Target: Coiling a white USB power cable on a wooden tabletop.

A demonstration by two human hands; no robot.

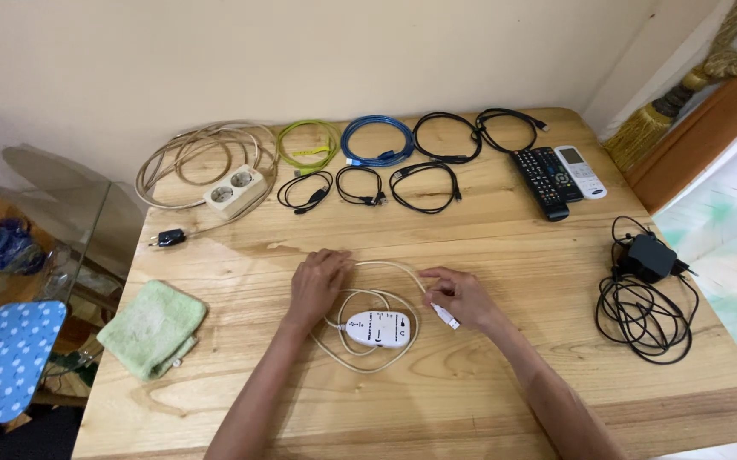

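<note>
White adapter cable [377, 328] sits mid-worktop [471, 400], oval body between both hands. Left hand [317, 285] lies flat on the loop's far left side, fingers loosely spread, not clamped. Right hand [462, 298] pinches the cord just behind the silver plug [446, 317].

Risks, as I judge them: loop is slack and half under the left palm, so pulling the plug end could drag the body sideways or kink the thin cord; coil overlaps itself, may tangle.

Room: bare wood in front of and beside the hands, near edge close to the forearms. Back row of coiled cables [377, 140], power strip [234, 191] and remotes [556, 175] well apart. Black charger bundle [645, 294] near the right edge, green cloth [151, 328] near the left
</note>
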